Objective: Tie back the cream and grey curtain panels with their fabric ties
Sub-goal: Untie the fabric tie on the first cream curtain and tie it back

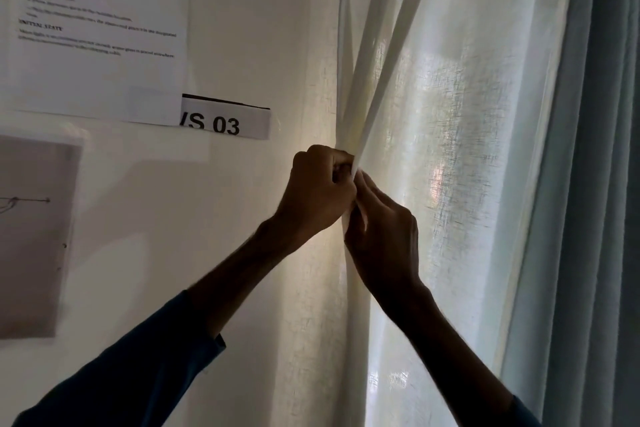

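cream curtain panel (450,97) hangs backlit over window, left edge gathered into folds at wall. grey curtain panel (595,184) hangs loose at far right, untied. left hand (320,189) fisted tight on gathered folds; right hand (382,230) just below, touching it, fingers pinched narrow on pale strip, probably fabric tie (348,218), mostly hidden. risk: thin slick cloth slips from fist while knot forms, gather spreads; tie pulled unevenly leaves knot slack.

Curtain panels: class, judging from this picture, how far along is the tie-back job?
Done: nothing looks fully tied yet. In hand: the left hand and right hand pinch the cream curtain edge by the wall, working a cream strip. Left: the grey curtain hangs loose.
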